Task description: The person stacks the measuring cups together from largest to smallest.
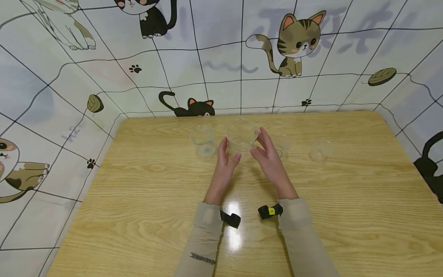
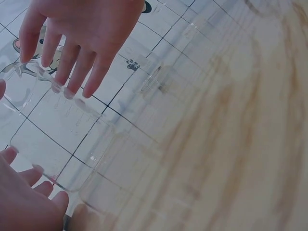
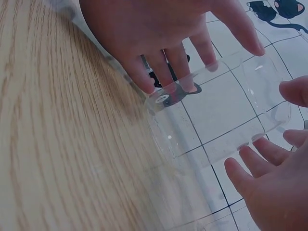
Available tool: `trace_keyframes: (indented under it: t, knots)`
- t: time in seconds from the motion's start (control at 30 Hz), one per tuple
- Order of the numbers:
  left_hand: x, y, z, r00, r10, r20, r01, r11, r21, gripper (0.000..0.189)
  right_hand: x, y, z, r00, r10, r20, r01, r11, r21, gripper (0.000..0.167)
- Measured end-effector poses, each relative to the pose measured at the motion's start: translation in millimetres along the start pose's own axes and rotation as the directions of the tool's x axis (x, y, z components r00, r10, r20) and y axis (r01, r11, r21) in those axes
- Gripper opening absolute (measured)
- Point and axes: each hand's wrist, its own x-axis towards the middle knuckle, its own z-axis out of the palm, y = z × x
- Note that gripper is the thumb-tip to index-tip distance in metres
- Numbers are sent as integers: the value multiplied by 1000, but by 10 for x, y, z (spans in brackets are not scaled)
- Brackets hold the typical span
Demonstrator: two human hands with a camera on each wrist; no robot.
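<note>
A large clear measuring beaker (image 1: 242, 132), with faint graduation marks on its wall in the left wrist view, stands between my two hands near the back of the table. My left hand (image 1: 224, 170) holds its left side, thumb towards me and fingers spread along the wall. On the opposite side my right hand (image 1: 271, 163) holds it likewise, fingertips against the glass just under the rim. Seen from the right wrist, fingertips of both hands press on the beaker (image 3: 216, 110) from opposite sides. Its base is close over the wooden tabletop.
Left of the beaker stands a clear cup (image 1: 203, 142) with a bluish tint. Just right of my right hand is another clear vessel (image 1: 282, 142), and farther right a small clear one (image 1: 320, 150). A cat-patterned backdrop (image 1: 225, 92) rises behind the wooden table (image 1: 155, 200).
</note>
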Motion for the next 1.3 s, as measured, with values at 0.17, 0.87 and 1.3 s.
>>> trace_keyframes:
  t: [0.17,0.87,1.3]
  knots:
    - [-55,162,6,1000,14,-2,-14,1000,2,66,4,-12,3,1000,-9,-13,9,1000,-14,66]
    - [32,-28,3,999,-12,-35,12,1000,1,69,30,-9,-45,999,1,-43,-4,998,-59,66]
    - [54,-165,7,999,-16,-51,17,999,32,68,21,32,-58,999,46,-25,-48,995,-93,50]
